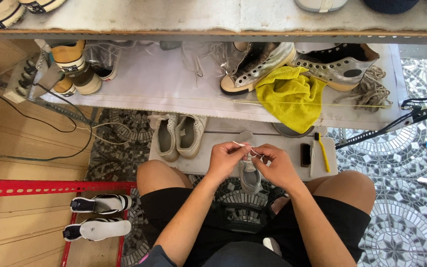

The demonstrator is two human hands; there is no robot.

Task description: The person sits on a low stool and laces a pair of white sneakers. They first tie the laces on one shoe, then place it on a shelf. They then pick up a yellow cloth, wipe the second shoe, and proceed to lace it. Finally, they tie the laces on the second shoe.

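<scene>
Left hand (225, 159) and right hand (277, 167) met over a small grey child's sneaker (249, 174), lace end (238, 144) between left fingers. Sneaker stood on a low grey platform (287, 148), above the knees. Pair of white sneakers (179, 134) on the platform's left end; yellow-handled brush (322, 151) and small black block (305, 155) on its right end. Behind, a white shelf (164, 84) carried two silver high-tops (292, 64), yellow cloth (291, 96) against them. Striped slip-ons (100, 216) lay on the floor far left.

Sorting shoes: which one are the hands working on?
The grey sneaker between the knees, under both hands; the white pair sits apart, further left.
</scene>
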